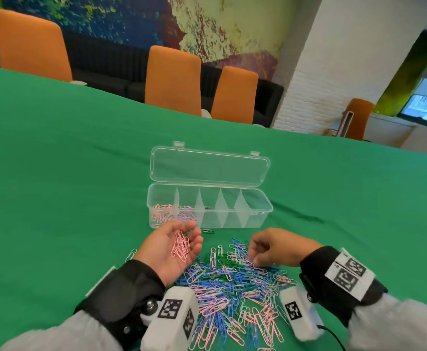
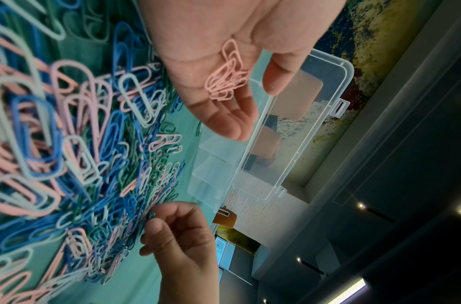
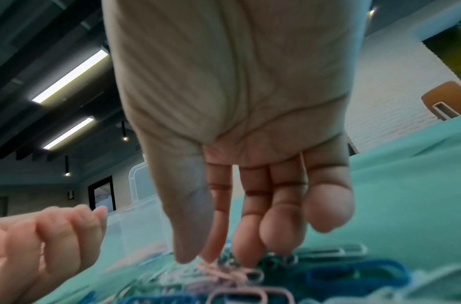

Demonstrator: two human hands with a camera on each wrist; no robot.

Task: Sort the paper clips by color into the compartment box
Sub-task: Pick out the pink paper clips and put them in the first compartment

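Note:
A clear compartment box (image 1: 258, 211) stands open on the green cloth, its lid (image 1: 207, 168) laid back. Pink clips (image 1: 161, 214) lie in its left end. A mixed pile of paper clips (image 1: 232, 287) in pink, blue, green and white spreads in front of it. My left hand (image 1: 161, 249) is palm up just before the box, with several pink clips (image 1: 180, 247) lying in the palm (image 2: 226, 82). My right hand (image 1: 270, 249) reaches down into the pile. Its thumb and forefinger (image 3: 213, 236) meet on a pink clip (image 3: 219, 271).
The green table cloth (image 1: 55, 173) stretches wide to the left and behind the box. Orange chairs (image 1: 173, 77) line the far edge. One stray clip (image 1: 131, 254) lies left of my left hand, and a few more (image 1: 206, 231) lie against the box front.

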